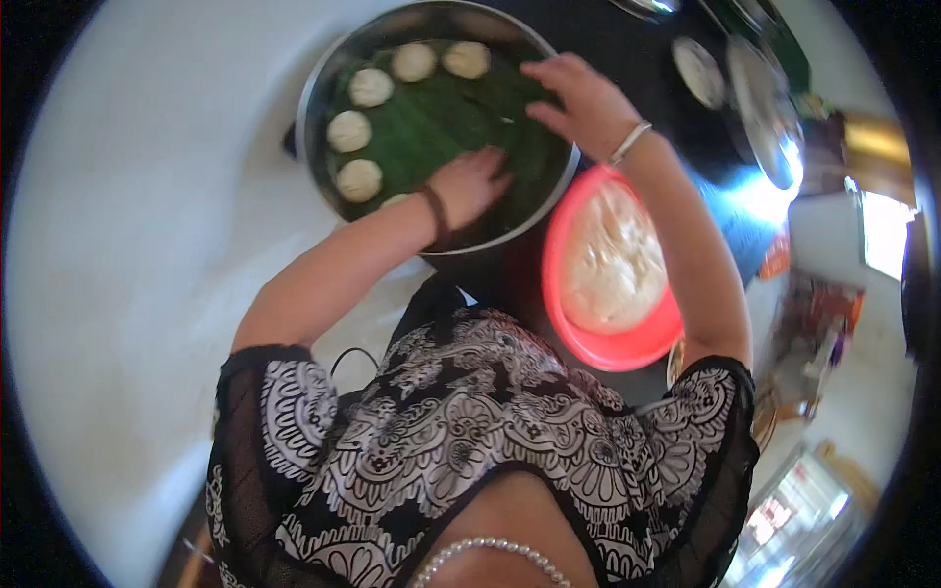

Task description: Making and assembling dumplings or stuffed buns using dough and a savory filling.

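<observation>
A wide round metal pan (312,158) is lined with green leaves (434,121). Several pale, round dough pieces (349,132) lie spaced along its left and far sides; one more is partly hidden by my left forearm. My left hand (470,187) reaches over the near part of the leaves, fingers apart and blurred, with nothing visible in it. At the pan's right rim, my right hand (577,103) has its fingers spread over the leaves, also seemingly with nothing in it. Below my right forearm stands a pink plastic basin (595,349) with a large mass of soft dough (614,264).
A pale plate (698,73) and a large shiny round metal dish or lid (761,103) rest on the dark surface at the right. A pale wall or surface (162,184) fills the left side. Near my right elbow, the edge of a small dish (674,362) shows.
</observation>
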A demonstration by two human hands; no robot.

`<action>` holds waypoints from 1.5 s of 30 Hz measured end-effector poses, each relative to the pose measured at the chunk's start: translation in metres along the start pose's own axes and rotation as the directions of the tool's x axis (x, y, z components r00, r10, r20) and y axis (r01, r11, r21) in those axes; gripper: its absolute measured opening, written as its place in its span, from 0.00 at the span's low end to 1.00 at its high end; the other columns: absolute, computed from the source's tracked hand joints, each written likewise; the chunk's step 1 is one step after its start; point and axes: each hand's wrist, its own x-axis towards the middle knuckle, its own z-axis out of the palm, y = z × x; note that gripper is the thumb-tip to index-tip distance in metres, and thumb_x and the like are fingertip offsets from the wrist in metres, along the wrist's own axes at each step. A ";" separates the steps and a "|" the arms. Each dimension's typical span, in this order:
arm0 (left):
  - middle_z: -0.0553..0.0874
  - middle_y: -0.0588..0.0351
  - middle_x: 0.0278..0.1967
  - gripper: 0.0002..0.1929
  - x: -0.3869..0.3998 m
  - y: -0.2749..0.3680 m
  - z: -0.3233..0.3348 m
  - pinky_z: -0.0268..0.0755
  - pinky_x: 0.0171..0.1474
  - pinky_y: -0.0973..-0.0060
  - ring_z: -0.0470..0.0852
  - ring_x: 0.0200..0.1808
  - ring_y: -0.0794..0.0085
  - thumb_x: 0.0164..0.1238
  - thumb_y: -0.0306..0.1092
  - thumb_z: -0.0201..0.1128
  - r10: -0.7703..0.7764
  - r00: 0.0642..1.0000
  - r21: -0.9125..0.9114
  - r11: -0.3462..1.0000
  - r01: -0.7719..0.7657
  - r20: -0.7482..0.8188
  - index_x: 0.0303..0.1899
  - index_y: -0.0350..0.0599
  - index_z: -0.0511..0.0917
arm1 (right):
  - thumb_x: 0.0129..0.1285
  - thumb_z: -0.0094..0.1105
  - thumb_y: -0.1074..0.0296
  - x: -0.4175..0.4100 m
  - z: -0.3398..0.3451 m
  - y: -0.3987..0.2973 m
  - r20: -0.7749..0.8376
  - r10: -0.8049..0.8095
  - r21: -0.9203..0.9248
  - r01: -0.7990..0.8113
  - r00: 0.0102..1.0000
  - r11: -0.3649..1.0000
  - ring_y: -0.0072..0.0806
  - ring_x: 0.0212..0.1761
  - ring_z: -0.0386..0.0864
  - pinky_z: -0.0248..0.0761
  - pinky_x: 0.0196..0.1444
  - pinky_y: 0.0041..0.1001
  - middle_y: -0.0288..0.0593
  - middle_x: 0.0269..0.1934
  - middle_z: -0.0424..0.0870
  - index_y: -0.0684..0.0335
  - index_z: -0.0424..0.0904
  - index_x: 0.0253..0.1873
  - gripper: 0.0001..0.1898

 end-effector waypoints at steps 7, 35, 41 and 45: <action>0.74 0.37 0.61 0.23 -0.006 0.000 -0.044 0.70 0.65 0.60 0.73 0.65 0.47 0.57 0.30 0.66 -0.012 1.000 -0.102 0.995 0.009 -0.024 0.57 0.41 0.76 | 0.71 0.60 0.66 -0.175 -0.104 0.060 -0.205 0.630 0.473 -0.487 0.749 0.734 0.22 0.49 0.82 0.75 0.54 0.24 0.42 0.49 0.86 0.67 0.79 0.60 0.17; 0.85 0.45 0.40 0.17 0.036 0.035 -0.051 0.77 0.38 0.51 0.85 0.37 0.44 0.71 0.39 0.56 -0.388 0.921 -0.066 0.920 0.386 -0.023 0.58 0.49 0.71 | 0.68 0.55 0.52 -0.168 0.092 -0.070 0.278 0.646 0.294 -0.703 0.711 0.647 0.47 0.47 0.83 0.73 0.53 0.39 0.53 0.40 0.87 0.61 0.86 0.46 0.19; 0.84 0.45 0.44 0.17 0.038 0.028 -0.054 0.78 0.40 0.52 0.84 0.41 0.45 0.71 0.38 0.55 -0.386 0.922 -0.058 0.921 0.385 -0.026 0.58 0.49 0.71 | 0.65 0.58 0.58 -0.191 0.062 -0.139 -0.118 0.349 0.045 -0.346 0.930 0.937 0.44 0.56 0.77 0.71 0.57 0.39 0.51 0.54 0.79 0.63 0.79 0.56 0.19; 0.84 0.45 0.44 0.16 0.035 0.024 -0.049 0.77 0.43 0.52 0.83 0.43 0.45 0.72 0.39 0.55 -0.370 0.928 -0.121 0.924 0.363 -0.044 0.58 0.49 0.71 | 0.67 0.57 0.64 -0.180 0.027 -0.118 -0.182 0.350 0.184 -0.318 0.919 0.930 0.45 0.62 0.74 0.70 0.60 0.38 0.53 0.62 0.75 0.65 0.77 0.59 0.19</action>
